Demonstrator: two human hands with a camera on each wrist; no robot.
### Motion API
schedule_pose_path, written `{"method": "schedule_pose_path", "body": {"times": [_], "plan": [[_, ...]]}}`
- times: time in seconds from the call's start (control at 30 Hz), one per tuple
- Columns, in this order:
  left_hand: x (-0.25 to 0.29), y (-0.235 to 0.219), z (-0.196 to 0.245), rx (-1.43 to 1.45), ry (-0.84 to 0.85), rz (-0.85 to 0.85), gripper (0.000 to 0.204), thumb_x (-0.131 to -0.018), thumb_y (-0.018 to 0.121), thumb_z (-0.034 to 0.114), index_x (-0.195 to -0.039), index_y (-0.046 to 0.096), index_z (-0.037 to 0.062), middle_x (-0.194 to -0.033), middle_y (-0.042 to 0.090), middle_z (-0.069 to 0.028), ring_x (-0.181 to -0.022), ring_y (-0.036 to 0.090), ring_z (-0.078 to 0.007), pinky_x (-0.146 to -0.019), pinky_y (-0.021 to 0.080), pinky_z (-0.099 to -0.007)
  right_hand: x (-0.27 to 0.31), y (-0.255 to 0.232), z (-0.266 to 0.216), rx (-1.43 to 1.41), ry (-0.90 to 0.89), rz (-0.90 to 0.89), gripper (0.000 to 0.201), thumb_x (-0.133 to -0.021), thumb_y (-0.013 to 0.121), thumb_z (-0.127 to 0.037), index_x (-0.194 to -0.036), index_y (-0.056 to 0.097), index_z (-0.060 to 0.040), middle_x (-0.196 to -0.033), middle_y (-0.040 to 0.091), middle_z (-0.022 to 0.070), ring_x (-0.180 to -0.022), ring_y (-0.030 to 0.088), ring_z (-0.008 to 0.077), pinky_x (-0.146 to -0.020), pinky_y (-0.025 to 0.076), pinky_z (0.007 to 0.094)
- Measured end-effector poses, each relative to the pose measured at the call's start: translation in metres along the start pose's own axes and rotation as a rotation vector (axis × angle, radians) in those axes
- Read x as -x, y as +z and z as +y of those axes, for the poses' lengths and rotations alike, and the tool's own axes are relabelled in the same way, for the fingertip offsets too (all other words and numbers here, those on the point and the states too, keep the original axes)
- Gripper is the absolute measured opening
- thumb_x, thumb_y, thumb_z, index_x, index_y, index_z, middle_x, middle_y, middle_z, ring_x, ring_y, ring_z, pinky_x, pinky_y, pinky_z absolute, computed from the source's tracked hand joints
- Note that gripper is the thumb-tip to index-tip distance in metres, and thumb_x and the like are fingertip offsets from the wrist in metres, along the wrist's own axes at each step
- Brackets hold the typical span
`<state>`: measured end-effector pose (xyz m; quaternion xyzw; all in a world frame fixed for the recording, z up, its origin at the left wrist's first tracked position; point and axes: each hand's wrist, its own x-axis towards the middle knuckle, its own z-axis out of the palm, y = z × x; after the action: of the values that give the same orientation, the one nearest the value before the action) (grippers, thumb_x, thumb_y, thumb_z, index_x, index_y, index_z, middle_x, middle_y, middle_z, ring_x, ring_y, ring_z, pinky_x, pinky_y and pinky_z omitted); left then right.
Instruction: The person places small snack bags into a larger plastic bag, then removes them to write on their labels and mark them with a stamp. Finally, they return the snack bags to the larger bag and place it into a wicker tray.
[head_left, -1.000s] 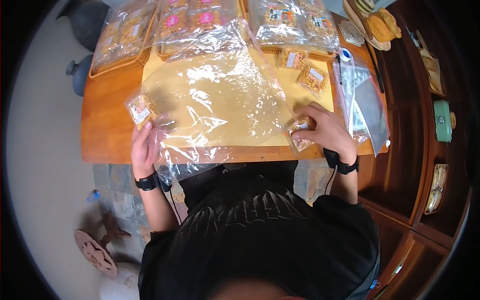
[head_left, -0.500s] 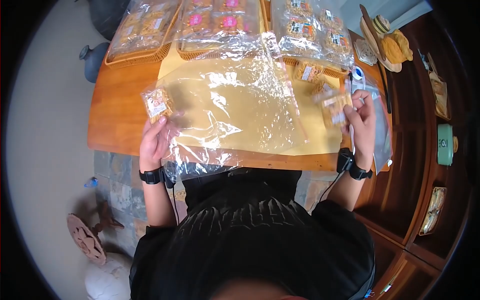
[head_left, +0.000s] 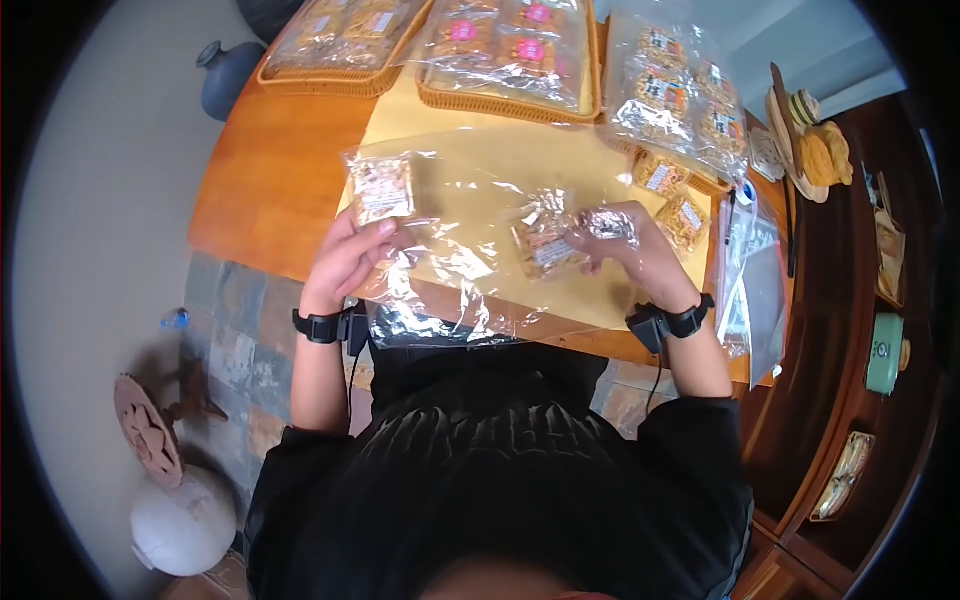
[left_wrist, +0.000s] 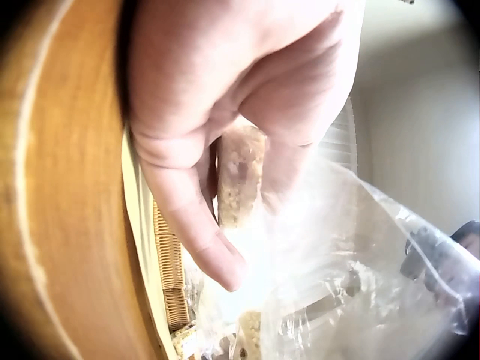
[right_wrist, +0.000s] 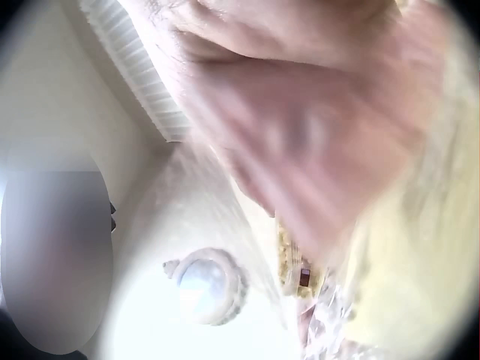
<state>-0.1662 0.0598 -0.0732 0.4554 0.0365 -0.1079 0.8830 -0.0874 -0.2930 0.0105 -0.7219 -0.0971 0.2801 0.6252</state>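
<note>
At the table's left front, my left hand (head_left: 345,260) pinches a square snack packet (head_left: 383,185) with a white label, close to the left part of a large clear plastic bag (head_left: 470,265). The left wrist view shows the packet (left_wrist: 241,176) edge-on between thumb and fingers. My right hand (head_left: 645,258) holds a second snack packet (head_left: 543,245) over the middle of the bag. Clear film glints over its fingers, which look to be inside the bag. In the right wrist view the hand is blurred, and a corner of the packet (right_wrist: 287,262) shows below it.
Two more packets (head_left: 660,178) lie at the right of the yellow paper (head_left: 420,120). Behind are wicker baskets (head_left: 500,102) with bagged snacks. A stack of flat bags (head_left: 750,280) with a tape roll (head_left: 745,192) lies along the right edge. Shelves (head_left: 830,330) stand to the right.
My right hand picked up a packet from the right side of the paper and carried it left over the bag. The left hand keeps its packet. The head view has shifted.
</note>
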Motion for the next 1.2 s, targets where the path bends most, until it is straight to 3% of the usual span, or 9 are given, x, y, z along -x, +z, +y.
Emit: {"method": "schedule_pose_path", "body": {"times": [0.1,0.37,0.53,0.83,0.87,0.93,0.97,1.1,1.2], "plan": [[-0.003,-0.001,0.004,-0.098,-0.012,-0.103,0.047,-0.1,0.058,0.011,-0.142,0.04,-0.0025,-0.127,0.062,-0.0208,-0.104,0.069,-0.0294,-0.08,0.061,-0.0408,-0.017,0.016,-0.007,0.098,0.072,-0.335,0.03,-0.093,0.072,-0.022,-0.07,0.068,-0.0027,-0.064,0.062,0.0,-0.061,0.059,0.0066,-0.059,0.046,0.0228],[0.0,-0.013,0.007,0.071,-0.003,-0.103,0.048,-0.104,0.052,0.019,-0.144,0.039,-0.0034,-0.136,0.056,-0.0243,-0.12,0.062,-0.0308,-0.089,0.058,-0.0413,-0.055,0.069,0.012,0.212,-0.014,-0.485,0.033,-0.094,0.071,-0.026,-0.073,0.07,-0.0013,-0.065,0.063,0.0008,-0.063,0.059,0.0061,-0.06,0.047,0.0237],[-0.001,-0.004,0.009,0.156,-0.029,-0.17,0.054,-0.102,0.052,0.015,-0.149,0.032,-0.0027,-0.142,0.051,-0.0242,-0.129,0.056,-0.0308,-0.103,0.052,-0.0431,-0.061,0.085,0.006,0.191,0.039,-0.514,0.025,-0.099,0.065,-0.023,-0.097,0.074,0.0009,-0.077,0.067,0.0011,-0.066,0.061,0.0074,-0.064,0.05,0.024],[0.001,0.003,0.02,-0.179,-0.096,-0.079,0.06,-0.092,0.061,0.001,-0.146,0.036,-0.0048,-0.139,0.056,-0.0226,-0.117,0.064,-0.0287,-0.096,0.056,-0.0349,-0.056,0.079,0.012,0.281,-0.09,-0.771,0.036,-0.098,0.055,-0.014,-0.133,0.064,-0.0094,-0.099,0.07,0.0046,-0.074,0.061,0.0108,-0.068,0.051,0.0281],[0.001,0.002,0.017,-0.171,-0.107,-0.107,0.06,-0.092,0.061,0.001,-0.146,0.036,-0.0048,-0.139,0.056,-0.0226,-0.117,0.064,-0.0287,-0.096,0.056,-0.0349,-0.052,0.07,0.01,0.283,-0.078,-0.742,0.036,-0.098,0.055,-0.014,-0.133,0.064,-0.0094,-0.099,0.07,0.0046,-0.074,0.061,0.0108,-0.068,0.051,0.0281],[0.001,0.001,0.009,-0.035,0.005,-0.057,0.059,-0.09,0.063,0.001,-0.144,0.04,-0.0066,-0.138,0.057,-0.022,-0.116,0.065,-0.0275,-0.094,0.057,-0.033,-0.044,0.046,0.006,0.249,-0.366,-0.666,0.038,-0.096,0.058,-0.018,-0.133,0.063,-0.009,-0.101,0.069,0.008,-0.081,0.061,0.0163,-0.075,0.05,0.0329],[0.002,0.004,0.008,0.024,0.028,-0.01,0.044,-0.089,0.064,0.001,-0.13,0.052,-0.0055,-0.138,0.056,-0.0253,-0.117,0.064,-0.0293,-0.091,0.058,-0.0341,-0.044,0.036,0.009,0.276,-0.483,-0.614,0.038,-0.096,0.058,-0.023,-0.129,0.063,-0.0049,-0.1,0.069,0.0107,-0.089,0.063,0.0209,-0.08,0.049,0.0355],[-0.002,-0.013,-0.001,0.108,0.065,0.082,0.011,-0.092,0.063,0.004,-0.097,0.053,0.0018,-0.139,0.051,-0.0322,-0.118,0.062,-0.0339,-0.093,0.058,-0.0399,0.002,-0.04,-0.003,0.617,-0.266,-0.071,0.019,-0.091,0.066,-0.013,-0.106,0.071,-0.0034,-0.093,0.071,0.0109,-0.081,0.066,0.0163,-0.076,0.051,0.0323],[-0.002,-0.006,0.002,0.126,0.044,0.126,0.011,-0.094,0.062,0.006,-0.098,0.053,0.0021,-0.139,0.051,-0.0316,-0.118,0.062,-0.0338,-0.094,0.058,-0.0409,0.028,-0.088,-0.004,0.71,-0.064,0.563,0.029,-0.084,0.074,-0.014,-0.111,0.07,-0.0024,-0.096,0.073,0.0111,-0.081,0.066,0.017,-0.076,0.052,0.0324]]}}
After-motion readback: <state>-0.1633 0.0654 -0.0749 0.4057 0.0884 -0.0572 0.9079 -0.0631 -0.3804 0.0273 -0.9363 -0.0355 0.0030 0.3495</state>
